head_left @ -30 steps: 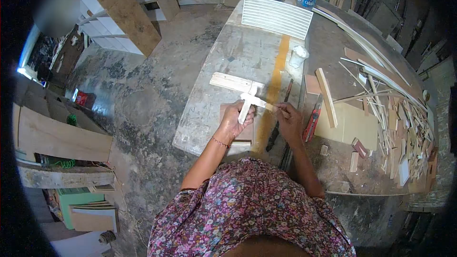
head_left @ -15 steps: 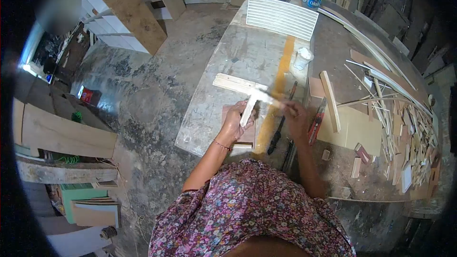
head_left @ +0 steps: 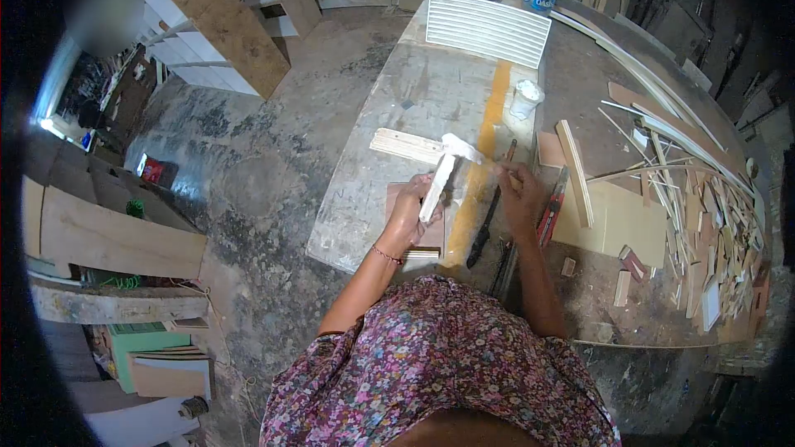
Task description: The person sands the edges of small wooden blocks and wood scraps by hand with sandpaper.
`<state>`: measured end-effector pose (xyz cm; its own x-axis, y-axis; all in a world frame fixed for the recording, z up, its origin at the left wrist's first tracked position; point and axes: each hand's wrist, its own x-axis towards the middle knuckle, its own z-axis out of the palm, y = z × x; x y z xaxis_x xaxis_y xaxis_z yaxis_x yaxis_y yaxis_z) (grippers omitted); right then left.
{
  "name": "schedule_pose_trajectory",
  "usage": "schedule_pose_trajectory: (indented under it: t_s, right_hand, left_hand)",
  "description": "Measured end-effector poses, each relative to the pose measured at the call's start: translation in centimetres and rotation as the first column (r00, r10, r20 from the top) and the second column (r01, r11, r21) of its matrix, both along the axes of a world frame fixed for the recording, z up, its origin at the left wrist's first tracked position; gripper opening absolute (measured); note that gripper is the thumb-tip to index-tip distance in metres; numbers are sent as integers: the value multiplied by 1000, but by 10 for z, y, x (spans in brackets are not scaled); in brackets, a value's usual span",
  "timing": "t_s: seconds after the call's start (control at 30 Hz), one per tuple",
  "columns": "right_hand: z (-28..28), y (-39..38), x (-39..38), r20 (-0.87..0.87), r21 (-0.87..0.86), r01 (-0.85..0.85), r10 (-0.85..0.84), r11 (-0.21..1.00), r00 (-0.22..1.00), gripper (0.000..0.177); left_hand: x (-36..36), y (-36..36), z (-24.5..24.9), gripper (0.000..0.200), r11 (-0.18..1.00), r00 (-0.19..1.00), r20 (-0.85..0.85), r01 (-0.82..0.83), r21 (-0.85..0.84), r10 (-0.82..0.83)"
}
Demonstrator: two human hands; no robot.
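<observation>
My left hand is closed around a short wooden strip whose upper side is coated in white paste. Fingers pinched, my right hand holds a thin brush or stick; its white-covered end touches the top of the strip. Just behind lies a longer pale wooden piece flat on the worktable. A brown board lies partly under my left hand. Farther back stands an open white container.
A white slatted panel lies at the table's back. Right of my right hand are a red tool, a wooden strip and a heap of offcuts. A dark-handled tool lies between my arms.
The white-covered end of the brush or stick has moved slightly left onto the strip's top. My right hand has shifted slightly, and more white paste shows on the strip.
</observation>
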<state>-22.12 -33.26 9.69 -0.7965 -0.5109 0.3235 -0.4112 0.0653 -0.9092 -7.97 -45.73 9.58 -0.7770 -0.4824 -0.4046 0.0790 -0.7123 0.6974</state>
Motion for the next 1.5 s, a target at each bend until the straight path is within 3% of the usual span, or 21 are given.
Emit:
schedule_pose_trajectory:
  t_s: [0.1, 0.13, 0.2, 0.33, 0.43, 0.53, 0.63, 0.83, 0.93, 1.03, 1.13, 1.23, 1.33, 1.43, 1.5]
  right_hand:
    - [-18, 8, 8, -49, 70, 34, -31, 997, 998, 16]
    - [-20, 11, 13, -85, 107, 59, -50, 992, 995, 15]
    - [-19, 14, 24, -265, 61, 55, -37, 997, 963, 13]
    - [-33, 7, 29, -454, 6, 39, -32, 999, 891, 11]
    - [-33, 4, 18, -583, 32, 161, -112, 986, 804, 15]
    - [-32, -2, 4, -460, 73, 223, -165, 972, 872, 15]
    - [-16, 0, 5, -94, 74, 137, -130, 988, 987, 19]
    - [-6, 7, 17, 4, 78, -16, 16, 997, 1000, 20]
    - [-6, 10, 23, 89, 85, -153, 145, 985, 985, 20]
    - [-23, 6, 20, 65, 106, -135, 129, 985, 990, 21]
    - [-27, 2, 4, -38, 104, -47, 51, 993, 998, 22]
    - [-6, 3, 3, 110, 58, 12, -18, 998, 994, 22]
    - [8, 7, 14, 175, 10, -29, 27, 1000, 984, 23]
    - [-14, 7, 10, -97, 71, -6, 12, 997, 995, 22]
    - [-12, 10, 15, 1, 69, 39, -40, 997, 999, 21]
  left_hand:
    - [6, -10, -14, 20, 947, 970, -236, 123, 297, -52]
    - [7, -7, -9, 22, 917, 983, -181, 85, 390, -14]
    - [8, -8, -18, 21, 866, 962, -271, 140, 480, -5]
    - [8, -4, -21, 24, 805, 944, -330, 187, 562, 12]
    - [10, -3, -16, 27, 811, 929, -365, 259, 524, -61]
    - [13, 1, -8, 25, 837, 939, -329, 261, 481, -104]
    - [13, 3, -5, 25, 894, 961, -255, 208, 396, -111]
    - [4, 7, -6, 16, 981, 999, -41, 35, 193, -28]
    - [2, 9, -8, 15, 983, 999, -45, 25, 182, -17]
    - [3, 7, -16, 15, 990, 995, -74, 69, 127, -60]
    - [5, 12, -11, 16, 998, 997, 50, 52, 26, -53]
    - [6, 14, -1, 17, 997, 998, -37, 51, 63, -48]
    - [5, 7, -6, 18, 998, 999, -39, 36, 50, -34]
    - [4, 5, -8, 19, 989, 999, -23, 41, 143, -38]
    - [5, 4, -14, 21, 967, 996, -79, 59, 247, -40]
